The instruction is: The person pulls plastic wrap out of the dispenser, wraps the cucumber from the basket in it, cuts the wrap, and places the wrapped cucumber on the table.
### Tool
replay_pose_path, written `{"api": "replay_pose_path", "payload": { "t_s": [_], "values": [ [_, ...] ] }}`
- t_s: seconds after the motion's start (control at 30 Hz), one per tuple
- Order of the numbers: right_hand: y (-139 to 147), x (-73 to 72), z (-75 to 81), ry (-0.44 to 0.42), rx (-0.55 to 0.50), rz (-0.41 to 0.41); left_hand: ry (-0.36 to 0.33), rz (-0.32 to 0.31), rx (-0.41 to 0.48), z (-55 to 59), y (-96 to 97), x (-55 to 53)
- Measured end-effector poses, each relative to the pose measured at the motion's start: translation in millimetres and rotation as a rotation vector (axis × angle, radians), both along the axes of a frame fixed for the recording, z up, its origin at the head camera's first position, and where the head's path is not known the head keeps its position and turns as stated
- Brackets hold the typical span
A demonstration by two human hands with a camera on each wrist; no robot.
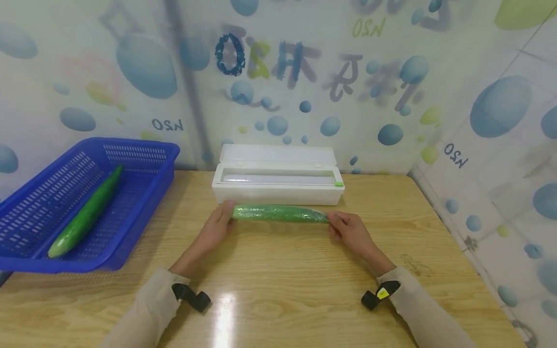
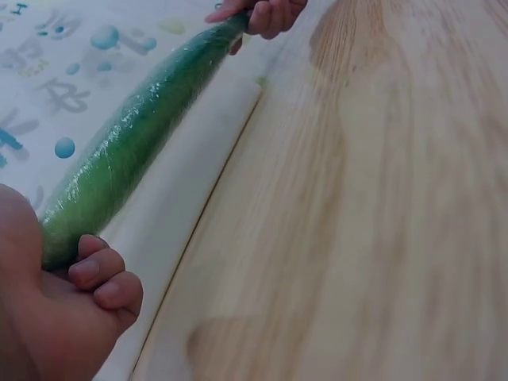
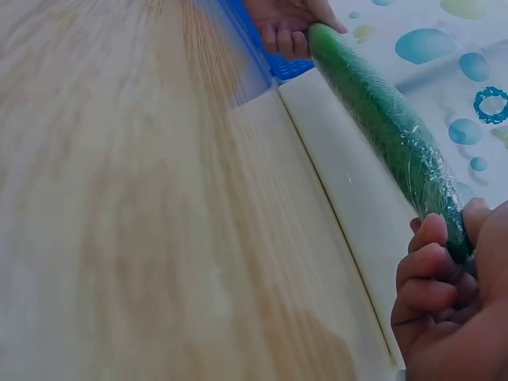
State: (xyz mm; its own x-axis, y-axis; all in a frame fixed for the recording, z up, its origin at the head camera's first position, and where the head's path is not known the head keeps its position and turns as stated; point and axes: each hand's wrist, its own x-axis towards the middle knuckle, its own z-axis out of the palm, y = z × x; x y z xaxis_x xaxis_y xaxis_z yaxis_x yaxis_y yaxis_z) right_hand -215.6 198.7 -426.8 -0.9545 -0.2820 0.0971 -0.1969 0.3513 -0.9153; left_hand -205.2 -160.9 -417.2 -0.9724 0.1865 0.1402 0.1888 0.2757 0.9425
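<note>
A cucumber (image 1: 280, 213) wrapped in shiny clear film is stretched level between both hands, in front of the white film box. My left hand (image 1: 218, 223) grips its left end, fingers curled around it in the left wrist view, where the wrapped cucumber (image 2: 135, 143) runs away toward the other hand. At the opposite end, my right hand (image 1: 351, 232) pinches the tip between thumb and fingers. Creased film shows along the cucumber (image 3: 397, 131) near that tip in the right wrist view. The white film box (image 1: 278, 194) stands with its lid raised, a film roll (image 1: 278, 179) inside.
On the left a blue plastic basket (image 1: 158, 193) holds one unwrapped cucumber (image 1: 89, 215). A small green piece (image 1: 339, 184) sits at the box's right front edge. The wooden table (image 1: 278, 280) meets a patterned wall (image 1: 278, 96) behind the box and another at the right.
</note>
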Motion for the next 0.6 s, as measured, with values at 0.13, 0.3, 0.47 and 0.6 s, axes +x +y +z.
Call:
{"api": "replay_pose_path", "payload": {
  "t_s": [0.13,0.3,0.47,0.6],
  "values": [
    [0.8,0.7,0.2,-0.023,0.008,-0.012,0.017,-0.031,0.021,1.2,1.2,1.7],
    [-1.3,0.8,1.0,0.015,0.067,-0.026,0.017,0.082,-0.133,-3.0,1.6,2.0],
    [-5.2,2.4,3.5,0.13,0.106,0.009,0.015,0.188,-0.255,-4.8,3.1,3.3],
    [-8.0,5.3,4.8,0.199,0.133,0.033,0.014,0.228,-0.292,-3.6,3.3,4.0]
  ]
}}
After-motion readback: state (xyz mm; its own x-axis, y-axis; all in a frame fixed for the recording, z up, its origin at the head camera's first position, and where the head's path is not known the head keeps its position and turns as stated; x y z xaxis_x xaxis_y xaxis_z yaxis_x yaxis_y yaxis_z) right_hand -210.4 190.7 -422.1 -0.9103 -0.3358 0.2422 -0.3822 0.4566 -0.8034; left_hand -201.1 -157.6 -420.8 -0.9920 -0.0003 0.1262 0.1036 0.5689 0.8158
